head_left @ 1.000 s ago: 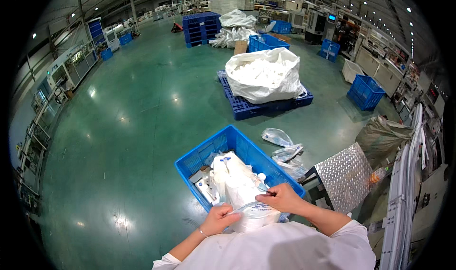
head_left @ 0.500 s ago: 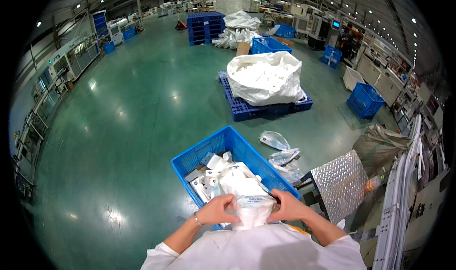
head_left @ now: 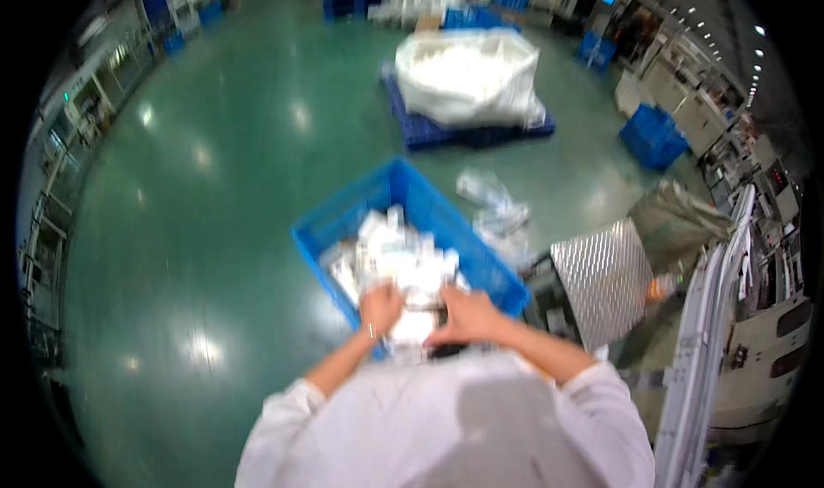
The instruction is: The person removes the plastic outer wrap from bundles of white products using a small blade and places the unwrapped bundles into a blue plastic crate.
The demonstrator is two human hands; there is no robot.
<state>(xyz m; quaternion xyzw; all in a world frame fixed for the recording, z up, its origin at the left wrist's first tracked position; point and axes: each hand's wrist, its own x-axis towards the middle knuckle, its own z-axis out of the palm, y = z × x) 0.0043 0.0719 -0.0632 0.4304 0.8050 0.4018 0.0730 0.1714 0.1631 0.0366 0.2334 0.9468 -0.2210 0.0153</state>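
Observation:
My left hand (head_left: 382,308) and my right hand (head_left: 468,315) reach over the near end of a blue plastic crate (head_left: 502,292). Between them is a clear plastic bag of white pieces (head_left: 415,325), blurred by motion. The left fingers curl against its left side; on the right, thumb and fingers grip its other side. Just beyond the hands, a heap of white packed pieces (head_left: 390,252) fills much of the crate; their exact kind is too smeared to make out.
Clear plastic bags (head_left: 493,209) lie on the green floor right of the crate. A ridged metal plate (head_left: 603,278) stands nearer the machinery, beside a bulging sack (head_left: 678,226). Farther off, a big white sack (head_left: 468,76) rests on a blue pallet (head_left: 421,134).
Both hands have moved forward with the bag, from near my body to over the crate. The whole view has tilted downward and blurred.

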